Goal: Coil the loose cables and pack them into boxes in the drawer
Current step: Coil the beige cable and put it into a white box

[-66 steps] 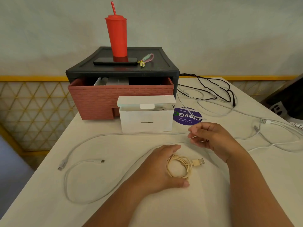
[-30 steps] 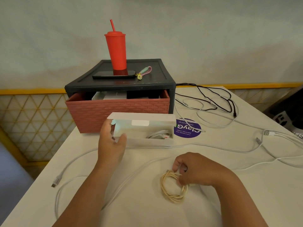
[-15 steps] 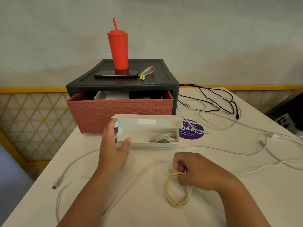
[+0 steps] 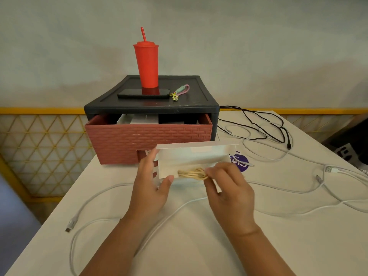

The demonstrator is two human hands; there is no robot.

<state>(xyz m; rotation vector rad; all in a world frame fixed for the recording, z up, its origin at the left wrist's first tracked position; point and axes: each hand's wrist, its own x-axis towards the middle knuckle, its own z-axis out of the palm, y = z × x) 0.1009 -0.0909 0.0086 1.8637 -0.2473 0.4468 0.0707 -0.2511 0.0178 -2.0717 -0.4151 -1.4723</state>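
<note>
A white cardboard box (image 4: 175,166) with its lid flap up is tipped toward me in front of the drawer. My left hand (image 4: 153,186) grips its left end, thumb on the near wall. My right hand (image 4: 229,188) pinches a coiled cream cable (image 4: 192,173) and holds it inside the box's opening. The brick-patterned red drawer (image 4: 149,140) stands pulled out of the black cabinet (image 4: 163,104), with white boxes partly visible inside. Loose white cables (image 4: 95,218) lie across the table near me, and a black cable (image 4: 264,126) lies at the back right.
A red tumbler (image 4: 147,66) with a straw, a dark phone (image 4: 143,94) and a keychain (image 4: 180,91) sit on the cabinet top. A purple round sticker (image 4: 240,162) lies right of the box. More white cable ends (image 4: 328,170) trail off the table's right edge.
My right hand lifted the cream coil off the table and carried it forward into the box. My left hand tipped the box further toward me.
</note>
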